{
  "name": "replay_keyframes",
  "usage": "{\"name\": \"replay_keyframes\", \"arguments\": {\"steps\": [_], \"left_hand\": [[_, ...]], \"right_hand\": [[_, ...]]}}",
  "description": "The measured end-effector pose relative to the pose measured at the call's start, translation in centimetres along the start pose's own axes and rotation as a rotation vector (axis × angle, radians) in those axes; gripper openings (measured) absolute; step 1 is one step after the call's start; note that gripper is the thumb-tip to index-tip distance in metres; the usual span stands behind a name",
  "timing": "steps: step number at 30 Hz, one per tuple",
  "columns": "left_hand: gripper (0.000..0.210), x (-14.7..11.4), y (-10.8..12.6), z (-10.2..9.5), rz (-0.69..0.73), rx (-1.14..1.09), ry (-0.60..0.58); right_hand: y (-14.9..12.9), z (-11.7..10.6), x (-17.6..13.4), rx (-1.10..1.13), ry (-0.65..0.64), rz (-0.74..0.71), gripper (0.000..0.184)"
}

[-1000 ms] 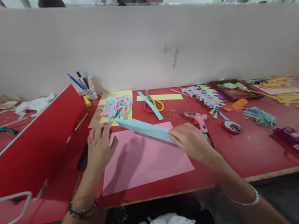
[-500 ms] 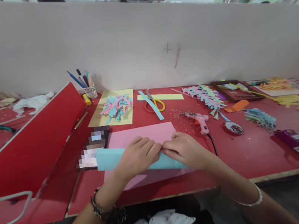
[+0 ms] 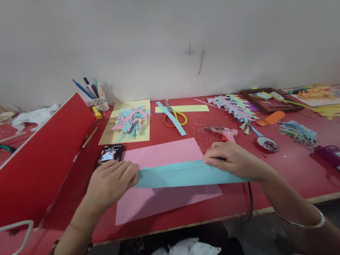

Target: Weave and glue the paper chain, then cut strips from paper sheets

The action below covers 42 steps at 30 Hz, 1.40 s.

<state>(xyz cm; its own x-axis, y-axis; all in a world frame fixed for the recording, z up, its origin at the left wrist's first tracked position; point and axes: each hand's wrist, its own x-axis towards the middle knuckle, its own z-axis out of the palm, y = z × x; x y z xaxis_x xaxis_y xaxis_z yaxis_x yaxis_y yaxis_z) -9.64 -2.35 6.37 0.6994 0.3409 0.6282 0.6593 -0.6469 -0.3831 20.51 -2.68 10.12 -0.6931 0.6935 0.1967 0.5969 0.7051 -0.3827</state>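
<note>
A folded strip of light blue paper stretches between my two hands, above a pink paper sheet. Its left end is pinched in my left hand, fingers curled over it. My right hand grips the other end, thumb and fingers pressed together on the upper edge. A lengthwise crease line shows near the top of the strip. Just behind my left hand lies a phone with its screen lit. Beyond my right hand rests a pink glue gun, partly hidden by that hand.
Scissors with yellow and red handles lie under a narrow blue strip. Cut paper pieces are heaped on a yellow sheet. A red board leans at the left; a purple power strip is at the right.
My hands have moved apart from the middle of the blue paper to its two ends. More of the strip and the phone's screen are now visible.
</note>
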Motion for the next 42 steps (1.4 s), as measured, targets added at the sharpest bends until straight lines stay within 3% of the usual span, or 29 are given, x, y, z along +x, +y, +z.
{"name": "replay_keyframes", "arguments": {"steps": [4, 7, 8, 12, 15, 22, 26, 33, 38, 40, 42], "left_hand": [[0.025, -1.9, -1.6, -1.1, -0.195, 0.097, -0.007], [0.023, -0.9, 0.0, -2.1, -0.382, -0.001, 0.027], [0.022, -0.2, 1.0, -2.3, -0.332, -0.089, 0.073], [0.026, 3.0, 5.2, -1.9, -0.182, -0.361, -0.093], [0.034, 4.2, 6.5, -1.1, -0.106, -0.406, -0.106], [0.043, 4.5, 5.6, -1.0, -0.131, -0.513, -0.125], [0.035, 4.0, 4.8, -1.2, -0.212, -0.678, -0.180], [0.034, 1.8, 2.6, -2.1, -0.290, -0.733, -0.274], [0.035, 1.7, 2.1, -3.2, -0.212, -0.587, -0.225], [0.036, 2.7, 2.8, -3.5, -0.130, -0.516, -0.223], [0.037, 3.8, 3.6, -3.7, -0.073, -0.456, -0.222]], "right_hand": [[0.5, -0.9, -0.9, -0.027, 0.020, 0.046, 0.043], [-0.1, -0.4, -0.8, -0.068, 0.003, -0.028, 0.042], [-0.5, 0.0, -0.6, -0.090, -0.011, -0.076, 0.042], [-2.3, 2.0, 0.7, -0.212, 0.002, -0.269, 0.042], [-3.4, 2.9, 1.5, -0.307, 0.076, -0.325, 0.037], [-3.8, 3.8, 2.8, -0.366, 0.332, -0.349, 0.025], [-2.8, 3.6, 2.4, -0.315, 0.374, -0.319, 0.021], [0.8, 1.7, -1.2, -0.336, 0.386, -0.123, 0.020], [1.7, -0.2, -2.6, -0.273, 0.584, 0.089, 0.018], [0.1, -0.2, -1.8, -0.246, 0.562, 0.026, 0.015], [-1.9, 0.3, -0.5, -0.285, 0.370, -0.118, 0.016]]}}
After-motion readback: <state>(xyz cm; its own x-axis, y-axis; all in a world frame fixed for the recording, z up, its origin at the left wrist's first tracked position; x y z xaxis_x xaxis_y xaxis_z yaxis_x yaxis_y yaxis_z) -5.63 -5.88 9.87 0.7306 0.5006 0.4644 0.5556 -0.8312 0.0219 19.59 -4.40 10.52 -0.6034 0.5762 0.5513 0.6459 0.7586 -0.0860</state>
